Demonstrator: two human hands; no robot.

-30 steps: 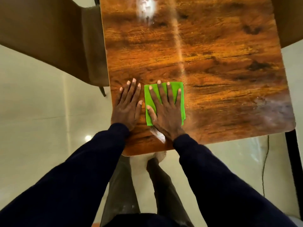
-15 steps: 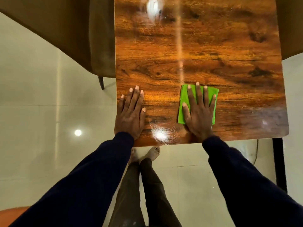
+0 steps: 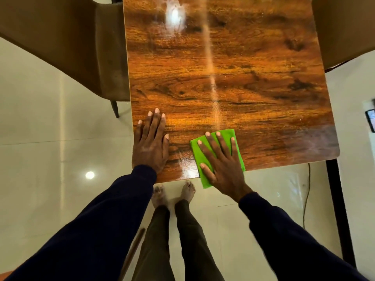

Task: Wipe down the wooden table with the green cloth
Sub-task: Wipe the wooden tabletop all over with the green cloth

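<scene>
Pressing down on the green cloth (image 3: 226, 135): the right hand (image 3: 225, 169), palm flat, its grip spread wide, fingers straight and fanned over the fabric, with nothing pinched.

Green cloth: folded to a rectangle and lying on the counter (image 3: 223, 78) at its near edge, right of the counter's middle and slightly askew. One corner hangs past the near edge.

Left hand (image 3: 151, 147): resting palm-down on bare wood at the counter's near left corner, just inside the left edge. The grip is flat, fingers straight and close together, holding nothing. A strip of bare wood lies between it and the cloth.

Counter: glossy wood-grain top with rounded near corners. There is a bright glare near the far edge, and a pale streak runs from there toward the near edge.

Sleeves (image 3: 284, 230): dark navy, both reaching in from the counter's near side.

Chair (image 3: 60, 47): brown, upholstered, drawn up against the counter's left edge, one dark leg showing.

Second chair (image 3: 345, 27): similar brown, at the counter's far right corner and partly out of view.

Floor (image 3: 40, 159): pale glossy tiles around the counter.

Feet (image 3: 187, 191): bare, on the floor just beneath the counter's near edge, with dark trousers above.

Cable (image 3: 306, 189): thin, trailing on the floor below the counter's near right corner.
</scene>
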